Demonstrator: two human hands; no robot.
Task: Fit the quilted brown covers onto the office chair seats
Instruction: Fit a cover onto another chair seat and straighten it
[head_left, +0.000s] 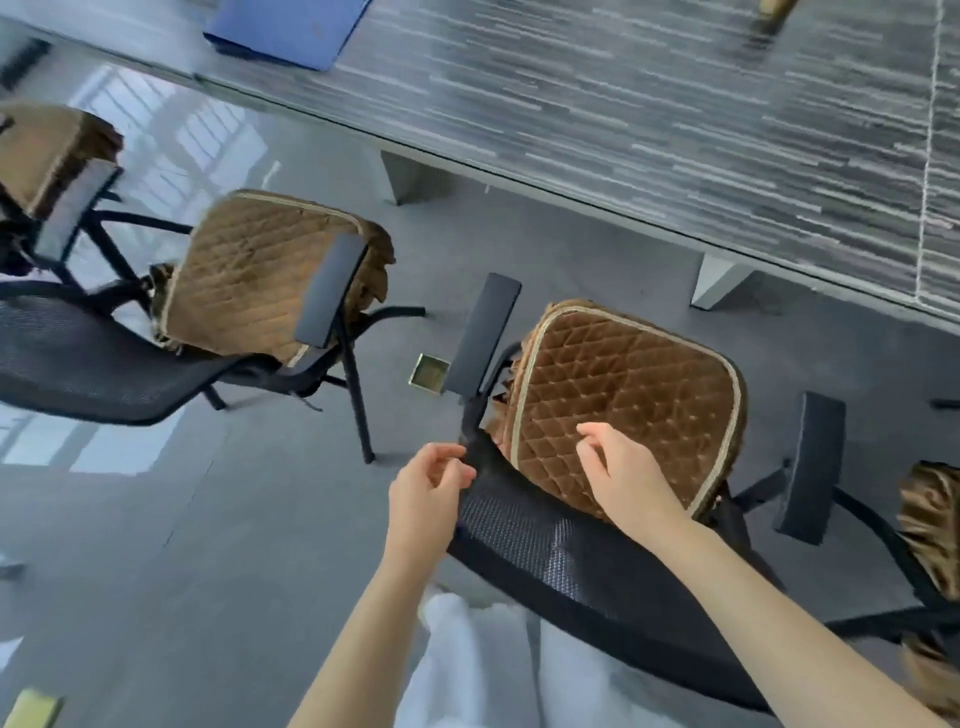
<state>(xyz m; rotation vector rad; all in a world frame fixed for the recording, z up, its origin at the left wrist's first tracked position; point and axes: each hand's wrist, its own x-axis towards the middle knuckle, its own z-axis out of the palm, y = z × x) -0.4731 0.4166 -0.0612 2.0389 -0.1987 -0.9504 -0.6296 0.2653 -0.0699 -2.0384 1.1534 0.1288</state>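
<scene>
Reaching down from behind the nearest chair, the person is working at the mesh backrest (561, 551), which is running dark and curved across the lower middle of the view. The left hand (426, 493) is sitting at the backrest's left top corner, fingers curled and thumb close to them, touching the black edge; whether it is actually pinching the mesh cannot be told. The right hand (623, 473) is hanging over the rear part of the quilted brown cover (623, 405), fingers loosely bent and slightly apart, clamped on nothing visible.

That cover is lying on this chair's seat, its pale piping tracing a rounded square and its brown frill spilling over the left and far edges. 2 black armrest pads are flanking it: the left armrest (485, 332) and the right armrest (813, 467).

To the left, a second chair cover (249, 275) is lying on another seat, wrinkled and skewed, with a frill bunching at its right side. A third cover (47, 150) is showing at the far left edge, and more brown frill (930, 519) at the right edge.

A long striped grey table (675, 114) is spanning the top, carrying a blue folder (291, 26). A small square floor box (428, 373) is sitting in the grey floor between the chairs. No readable writing or brand is showing anywhere.
</scene>
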